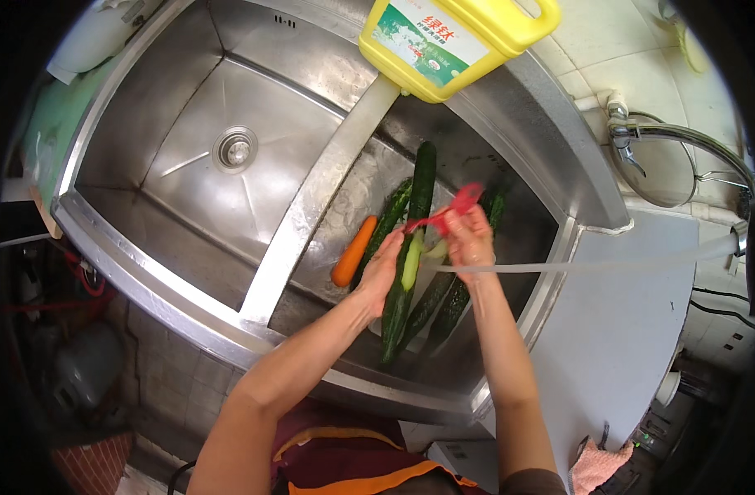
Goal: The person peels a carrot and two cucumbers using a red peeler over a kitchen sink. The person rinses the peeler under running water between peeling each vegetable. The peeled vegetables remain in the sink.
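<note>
Over the right-hand sink basin (pixel 368 185), my left hand (pixel 380 272) pinches one end of a thin red strip (pixel 464 199), possibly plastic. The strip's wider part is gripped by my right hand (pixel 469 238), which looks blurred. Beneath them lie several dark green cucumbers (pixel 422 179), partly hidden by the hands. One cucumber (pixel 397 318) shows a pale green patch, close beside my left fingers. Left of that hand, a carrot (pixel 354 252) rests on the basin floor. A stream of water (pixel 557 268) comes from the right and reaches the basin by my right hand.
A steel divider (pixel 319 185) separates this basin from the left basin (pixel 185 124) with its drain (pixel 235 150). A yellow jug (pixel 458 37) stands at the divider's far end. To the right are a grey counter (pixel 612 297), a faucet (pixel 622 133) and a pink cloth (pixel 600 464).
</note>
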`<state>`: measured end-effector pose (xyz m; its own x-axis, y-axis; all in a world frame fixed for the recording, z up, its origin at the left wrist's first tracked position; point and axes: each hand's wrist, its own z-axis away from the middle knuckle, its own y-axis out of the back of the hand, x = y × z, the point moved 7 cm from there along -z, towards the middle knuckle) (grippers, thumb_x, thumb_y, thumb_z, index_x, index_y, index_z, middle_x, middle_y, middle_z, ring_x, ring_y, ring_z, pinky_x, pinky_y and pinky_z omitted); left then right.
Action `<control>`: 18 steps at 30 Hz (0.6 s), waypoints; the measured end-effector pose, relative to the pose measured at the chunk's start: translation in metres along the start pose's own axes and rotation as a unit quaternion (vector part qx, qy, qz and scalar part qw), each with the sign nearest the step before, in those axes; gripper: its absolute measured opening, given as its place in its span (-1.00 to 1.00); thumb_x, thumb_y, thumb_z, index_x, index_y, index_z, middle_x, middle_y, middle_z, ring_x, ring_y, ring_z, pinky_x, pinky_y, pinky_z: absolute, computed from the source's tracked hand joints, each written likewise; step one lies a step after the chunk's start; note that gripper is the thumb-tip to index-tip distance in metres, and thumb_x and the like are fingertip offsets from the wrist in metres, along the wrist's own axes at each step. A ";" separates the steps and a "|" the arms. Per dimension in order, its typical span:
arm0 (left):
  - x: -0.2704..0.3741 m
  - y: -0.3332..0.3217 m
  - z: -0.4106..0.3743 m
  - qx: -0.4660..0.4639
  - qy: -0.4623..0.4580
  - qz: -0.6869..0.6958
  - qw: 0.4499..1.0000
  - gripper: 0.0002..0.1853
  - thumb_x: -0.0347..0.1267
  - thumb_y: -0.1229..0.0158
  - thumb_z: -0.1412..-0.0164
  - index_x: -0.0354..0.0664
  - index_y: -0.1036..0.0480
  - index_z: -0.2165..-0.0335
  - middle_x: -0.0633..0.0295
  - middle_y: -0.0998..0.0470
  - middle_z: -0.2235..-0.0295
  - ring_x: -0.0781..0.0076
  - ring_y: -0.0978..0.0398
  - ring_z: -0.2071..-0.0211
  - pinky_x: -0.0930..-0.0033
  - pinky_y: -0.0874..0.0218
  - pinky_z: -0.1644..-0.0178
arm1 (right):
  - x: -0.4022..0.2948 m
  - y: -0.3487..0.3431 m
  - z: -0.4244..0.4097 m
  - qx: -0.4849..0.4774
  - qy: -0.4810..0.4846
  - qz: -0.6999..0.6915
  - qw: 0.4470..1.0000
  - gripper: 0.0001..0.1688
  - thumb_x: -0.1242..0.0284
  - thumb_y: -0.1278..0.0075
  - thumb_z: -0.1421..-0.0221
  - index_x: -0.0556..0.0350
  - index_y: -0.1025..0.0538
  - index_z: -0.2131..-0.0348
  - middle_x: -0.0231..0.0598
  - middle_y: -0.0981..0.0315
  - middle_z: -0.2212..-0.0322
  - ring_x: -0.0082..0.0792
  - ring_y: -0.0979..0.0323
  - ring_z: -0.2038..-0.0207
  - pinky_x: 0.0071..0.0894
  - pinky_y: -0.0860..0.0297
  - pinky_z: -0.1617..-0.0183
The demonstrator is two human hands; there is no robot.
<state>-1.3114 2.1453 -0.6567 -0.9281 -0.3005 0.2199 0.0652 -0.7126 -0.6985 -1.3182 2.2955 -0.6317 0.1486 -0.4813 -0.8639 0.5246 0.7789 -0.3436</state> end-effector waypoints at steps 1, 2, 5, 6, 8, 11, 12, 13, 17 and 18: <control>-0.001 -0.001 0.001 -0.005 0.003 -0.013 1.000 -0.60 -0.11 0.22 -0.24 0.17 -0.16 -0.03 0.31 -0.38 0.44 0.57 -0.31 0.57 0.56 -0.18 0.57 | -0.012 0.010 -0.005 0.028 0.052 -0.007 0.998 -0.76 0.58 0.02 0.00 0.10 -0.36 0.24 -0.28 -0.41 0.33 -0.47 -0.38 0.27 -0.45 -0.33 0.18; -0.001 -0.003 0.001 -0.010 0.007 -0.026 1.000 -0.61 -0.10 0.22 -0.23 0.19 -0.16 -0.02 0.30 -0.37 0.49 0.56 -0.29 0.64 0.55 -0.17 0.64 | -0.018 0.021 -0.006 0.053 0.059 -0.049 0.996 -0.78 0.58 0.03 -0.01 0.09 -0.37 0.26 -0.28 -0.41 0.34 -0.46 -0.38 0.29 -0.44 -0.34 0.19; 0.000 0.004 -0.003 -0.002 0.001 -0.016 1.000 -0.60 -0.07 0.21 -0.22 0.21 -0.17 -0.02 0.29 -0.36 0.51 0.57 -0.29 0.65 0.54 -0.16 0.65 | -0.020 0.015 0.004 0.053 -0.014 -0.114 0.992 -0.82 0.56 0.06 -0.03 0.11 -0.37 0.28 -0.30 -0.40 0.40 -0.45 -0.38 0.35 -0.42 -0.37 0.25; -0.001 0.004 -0.003 -0.005 0.002 -0.003 1.000 -0.60 -0.09 0.21 -0.22 0.18 -0.17 -0.03 0.32 -0.36 0.48 0.59 -0.30 0.58 0.55 -0.17 0.59 | -0.015 0.011 0.012 0.029 -0.052 -0.103 0.993 -0.82 0.55 0.06 -0.03 0.12 -0.37 0.28 -0.30 -0.39 0.41 -0.45 -0.38 0.36 -0.41 -0.37 0.26; 0.002 0.004 -0.001 -0.006 -0.004 0.022 1.000 -0.59 -0.12 0.21 -0.24 0.10 -0.17 -0.04 0.38 -0.37 0.42 0.63 -0.32 0.45 0.56 -0.20 0.47 | -0.003 -0.011 0.033 -0.069 -0.153 -0.072 0.983 -0.81 0.54 0.04 -0.02 0.13 -0.37 0.29 -0.28 -0.39 0.41 -0.46 -0.38 0.36 -0.42 -0.37 0.28; 0.004 -0.003 0.005 0.017 0.017 0.061 0.998 -0.59 -0.12 0.21 -0.24 0.10 -0.15 -0.04 0.38 -0.38 0.41 0.62 -0.32 0.48 0.55 -0.20 0.49 | 0.022 -0.035 0.050 -0.065 -0.188 -0.026 0.980 -0.75 0.54 0.03 -0.01 0.11 -0.36 0.23 -0.26 -0.41 0.37 -0.46 -0.39 0.32 -0.42 -0.36 0.23; 0.006 -0.005 0.006 0.019 0.011 0.060 0.998 -0.58 -0.12 0.20 -0.24 0.11 -0.15 -0.05 0.37 -0.38 0.41 0.62 -0.32 0.49 0.55 -0.20 0.50 | 0.019 -0.049 0.052 -0.047 -0.191 -0.037 0.980 -0.73 0.52 0.01 0.00 0.11 -0.37 0.23 -0.27 -0.42 0.38 -0.46 -0.39 0.34 -0.39 -0.35 0.23; 0.007 -0.006 0.008 0.021 0.005 0.057 0.998 -0.58 -0.12 0.20 -0.23 0.11 -0.14 -0.05 0.36 -0.38 0.42 0.61 -0.32 0.50 0.54 -0.20 0.51 | 0.016 -0.041 0.045 -0.035 -0.149 -0.023 0.988 -0.74 0.53 0.00 0.01 0.10 -0.38 0.24 -0.30 -0.42 0.39 -0.48 -0.39 0.35 -0.44 -0.35 0.26; 0.000 0.002 0.003 -0.030 0.002 -0.031 0.999 -0.55 -0.12 0.17 -0.21 0.15 -0.10 -0.07 0.30 -0.39 0.46 0.56 -0.34 0.52 0.51 -0.21 0.53 | -0.004 0.033 -0.010 0.091 0.018 -0.090 0.992 -0.86 0.55 -0.01 0.02 0.05 -0.39 0.37 -0.38 -0.41 0.45 -0.56 -0.39 0.40 -0.60 -0.35 0.36; -0.001 -0.001 0.005 -0.039 0.008 -0.023 0.999 -0.56 -0.11 0.16 -0.21 0.16 -0.11 -0.06 0.28 -0.39 0.47 0.51 -0.34 0.52 0.48 -0.22 0.51 | -0.017 0.045 -0.014 0.123 0.036 -0.088 0.988 -0.86 0.57 0.01 0.01 0.07 -0.38 0.36 -0.35 -0.42 0.45 -0.55 -0.40 0.41 -0.61 -0.35 0.38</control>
<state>-1.3084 2.1432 -0.6528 -0.9349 -0.2581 0.2436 -0.0067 -0.6733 -0.7393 -1.3084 2.3444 -0.6378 -0.0187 -0.5635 -0.8259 0.7262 0.5602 -0.3986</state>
